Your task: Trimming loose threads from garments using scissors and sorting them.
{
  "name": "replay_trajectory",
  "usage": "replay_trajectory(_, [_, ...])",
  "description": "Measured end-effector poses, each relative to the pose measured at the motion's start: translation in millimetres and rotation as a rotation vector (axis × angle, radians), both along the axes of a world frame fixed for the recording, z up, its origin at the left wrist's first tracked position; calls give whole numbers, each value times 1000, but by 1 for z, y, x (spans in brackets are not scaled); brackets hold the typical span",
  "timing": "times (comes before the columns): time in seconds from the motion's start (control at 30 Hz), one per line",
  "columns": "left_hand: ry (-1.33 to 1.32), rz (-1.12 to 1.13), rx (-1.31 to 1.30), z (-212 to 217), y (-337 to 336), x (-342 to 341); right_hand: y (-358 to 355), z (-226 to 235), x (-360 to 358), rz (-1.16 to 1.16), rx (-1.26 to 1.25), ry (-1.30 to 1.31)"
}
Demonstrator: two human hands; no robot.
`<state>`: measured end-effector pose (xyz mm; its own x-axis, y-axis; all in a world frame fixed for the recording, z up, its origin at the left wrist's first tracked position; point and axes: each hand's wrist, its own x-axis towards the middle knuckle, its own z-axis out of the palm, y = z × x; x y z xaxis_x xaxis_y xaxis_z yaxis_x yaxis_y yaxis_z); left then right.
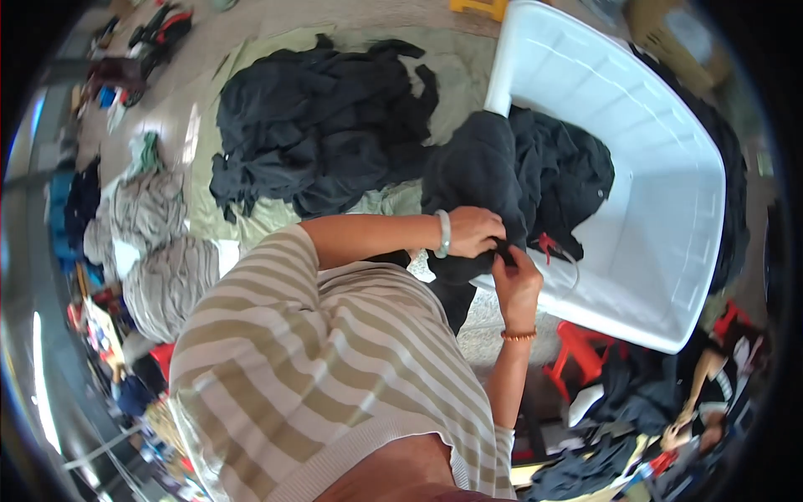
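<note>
Pinching the dark cloth [473, 163] with fingers closed, our left hand [477, 231] and right hand [519, 280] nearly meet, its bulk lying just ahead over the white tub's [500, 84] edge.

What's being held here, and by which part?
Dark cloth: the left hand and right hand hold a small bunched bit; which part cannot be told.
</note>
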<state>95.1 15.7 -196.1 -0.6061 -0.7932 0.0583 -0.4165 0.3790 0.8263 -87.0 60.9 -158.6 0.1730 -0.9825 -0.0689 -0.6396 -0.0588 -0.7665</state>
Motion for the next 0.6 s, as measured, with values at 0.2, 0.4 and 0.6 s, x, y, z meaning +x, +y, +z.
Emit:
replay_trajectory(0.2, [-1, 3, 78, -4, 3, 13, -8, 7, -4, 244, 77, -21])
replay_trajectory(0.4, [39, 22, 107, -5, 8, 20, -13, 12, 12, 334, -6, -28])
replay_trajectory(0.6, [-69, 123, -481, 40, 14, 74, -17, 65, 54, 78, 564, -648])
